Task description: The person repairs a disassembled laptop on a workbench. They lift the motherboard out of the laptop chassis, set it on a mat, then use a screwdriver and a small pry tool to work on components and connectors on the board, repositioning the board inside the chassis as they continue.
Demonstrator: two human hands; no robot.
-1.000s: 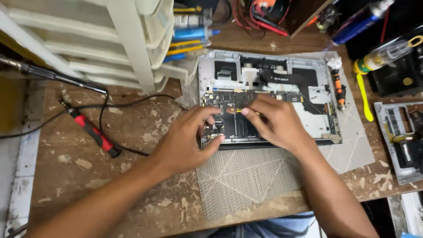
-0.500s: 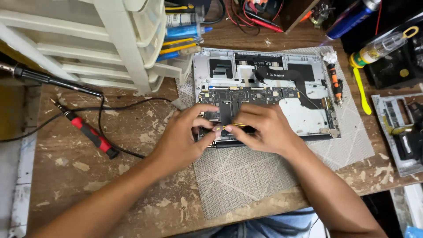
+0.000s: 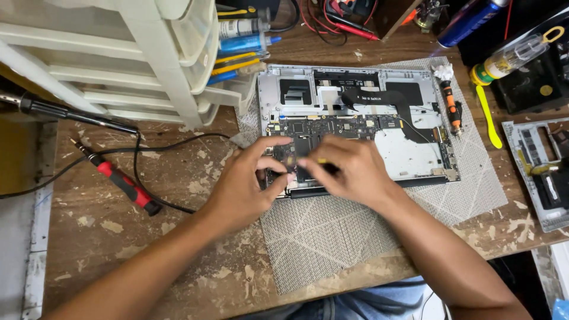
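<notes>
An opened silver laptop base (image 3: 409,157) lies on a grey mat (image 3: 332,237), its dark circuit board (image 3: 332,125) exposed. My left hand (image 3: 246,184) rests on the laptop's near left corner, thumb and forefinger touching the board edge. My right hand (image 3: 349,169) is beside it, fingers pinched on a thin dark tool with a yellow tip (image 3: 323,162) pointed at the board. The spot under both hands is hidden.
A red-handled probe (image 3: 124,185) with a black cable lies left on the scarred wooden bench. A cream plastic drawer unit (image 3: 118,53) stands at back left. An orange screwdriver (image 3: 450,106), yellow pry tool (image 3: 487,118) and another opened device (image 3: 542,172) lie right.
The view has shifted slightly. Both hands stay at the laptop's near left corner, with the right hand's fingers moving a little over the board.
</notes>
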